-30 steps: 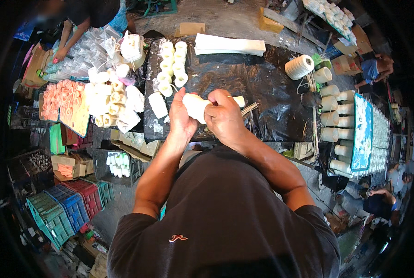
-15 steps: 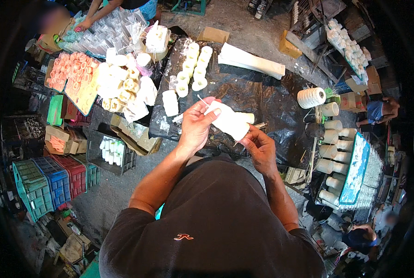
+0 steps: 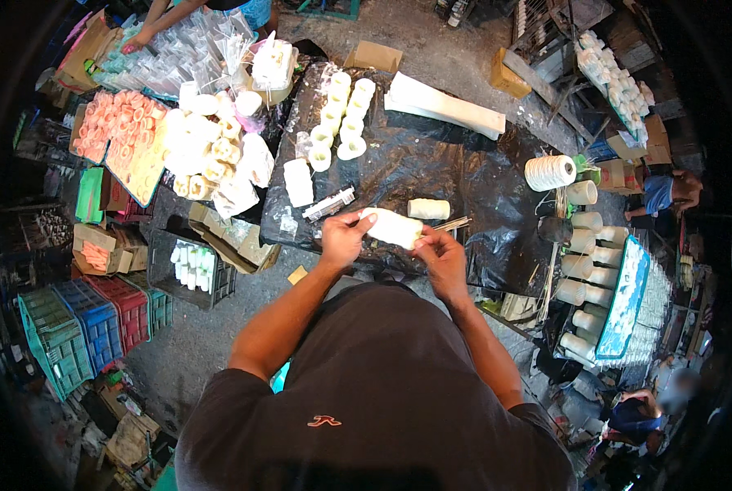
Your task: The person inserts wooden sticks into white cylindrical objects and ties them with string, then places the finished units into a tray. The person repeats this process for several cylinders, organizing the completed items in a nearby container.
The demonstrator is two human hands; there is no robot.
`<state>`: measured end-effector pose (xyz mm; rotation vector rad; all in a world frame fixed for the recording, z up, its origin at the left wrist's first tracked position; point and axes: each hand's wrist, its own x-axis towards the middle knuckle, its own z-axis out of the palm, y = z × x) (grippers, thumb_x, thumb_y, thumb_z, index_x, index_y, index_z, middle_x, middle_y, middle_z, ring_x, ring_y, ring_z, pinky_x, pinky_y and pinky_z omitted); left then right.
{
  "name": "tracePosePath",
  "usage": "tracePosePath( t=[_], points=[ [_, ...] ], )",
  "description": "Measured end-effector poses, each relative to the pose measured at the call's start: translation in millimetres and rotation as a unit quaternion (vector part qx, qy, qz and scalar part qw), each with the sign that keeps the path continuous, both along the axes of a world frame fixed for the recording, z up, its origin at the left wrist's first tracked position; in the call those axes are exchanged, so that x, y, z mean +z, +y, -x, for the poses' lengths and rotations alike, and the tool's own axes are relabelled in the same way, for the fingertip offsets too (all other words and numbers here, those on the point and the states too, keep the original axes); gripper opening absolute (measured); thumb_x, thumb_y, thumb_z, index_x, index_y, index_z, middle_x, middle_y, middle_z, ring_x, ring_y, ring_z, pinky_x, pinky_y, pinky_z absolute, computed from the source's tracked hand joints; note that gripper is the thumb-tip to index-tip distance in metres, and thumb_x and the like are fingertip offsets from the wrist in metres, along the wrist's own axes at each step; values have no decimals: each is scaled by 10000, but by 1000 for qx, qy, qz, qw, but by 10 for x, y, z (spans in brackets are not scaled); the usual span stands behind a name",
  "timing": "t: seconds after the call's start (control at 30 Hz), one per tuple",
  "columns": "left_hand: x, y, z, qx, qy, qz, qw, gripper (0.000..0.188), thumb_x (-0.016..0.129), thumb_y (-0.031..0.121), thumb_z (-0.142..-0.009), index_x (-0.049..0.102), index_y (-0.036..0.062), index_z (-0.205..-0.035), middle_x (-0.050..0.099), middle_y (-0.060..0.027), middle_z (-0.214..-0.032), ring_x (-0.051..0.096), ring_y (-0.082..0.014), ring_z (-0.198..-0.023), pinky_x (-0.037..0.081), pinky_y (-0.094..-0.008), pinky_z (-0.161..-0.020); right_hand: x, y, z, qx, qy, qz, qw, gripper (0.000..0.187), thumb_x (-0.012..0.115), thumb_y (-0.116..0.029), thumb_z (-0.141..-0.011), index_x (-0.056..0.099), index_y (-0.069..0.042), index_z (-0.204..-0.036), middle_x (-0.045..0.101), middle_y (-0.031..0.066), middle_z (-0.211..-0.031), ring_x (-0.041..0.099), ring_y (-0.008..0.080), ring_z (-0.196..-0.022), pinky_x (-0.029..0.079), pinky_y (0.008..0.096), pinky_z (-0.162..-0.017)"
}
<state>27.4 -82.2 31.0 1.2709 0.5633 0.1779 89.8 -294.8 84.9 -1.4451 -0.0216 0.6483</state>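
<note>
Just above the near edge of the black-covered table (image 3: 415,164), a white pillar candle (image 3: 391,228) lies sideways between my hands. My left hand (image 3: 344,239) grips its left end between thumb and fingers. At the other end, the fingers of my right hand (image 3: 444,263) pinch around the candle's tip; whether they hold a wick there is too small to see. A second, cream candle (image 3: 428,209) rests on the table just beyond. Thin sticks (image 3: 454,223) lie beside it. To the left are a narrow grey metal piece (image 3: 329,204) and a white cylinder (image 3: 298,182).
Two rows of pale hollow cylinders (image 3: 320,155) stand at the table's back left, near a long white slab (image 3: 445,108). A thread spool (image 3: 550,173) sits at the right edge. Left are heaped white pieces (image 3: 210,151) and plastic crates (image 3: 83,315). Other people work farther off.
The candle in my hands has come lower and turned more level, uncovering the cream candle and grey metal piece on the table. Both hands have moved nearer my body.
</note>
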Motion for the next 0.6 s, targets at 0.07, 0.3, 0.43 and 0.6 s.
tracePosePath(
  t=[0.07,0.3,0.43,0.6],
  points=[
    [-153,1,73,76,7,170,982,243,702,138,-980,733,-24,-1159,761,-111,-1056,721,-184,-883,592,-340,-805,-99,184,71,-5,-6,-60,998,430,758,53,-868,552,-3,-1242,597,155,-1326,647,230,-1093,592,382,-926],
    [-715,344,-72,110,33,197,974,304,649,142,-1017,624,-5,-1282,722,-62,-1117,673,-134,-949,557,-300,-781,-625,1097,-145,105,-79,-2,991,707,840,-55,-821,484,16,-1428,665,133,-1271,661,197,-1125,524,334,-982],
    [-1065,628,-299,125,102,8,987,272,637,120,-1011,667,31,-1266,723,-44,-1060,656,-109,-898,550,-283,-771,-1030,1579,-444,101,-245,132,955,608,852,-141,-774,598,18,-1303,698,184,-1196,694,313,-1089,534,396,-950],
    [-1095,881,-305,74,131,-216,965,360,691,131,-927,683,4,-1264,744,-161,-1050,711,-239,-911,566,-362,-838,-1342,2002,-666,68,-284,209,933,617,845,-125,-749,604,-1,-1303,673,224,-1203,653,396,-1135,506,451,-986]
  ],
)
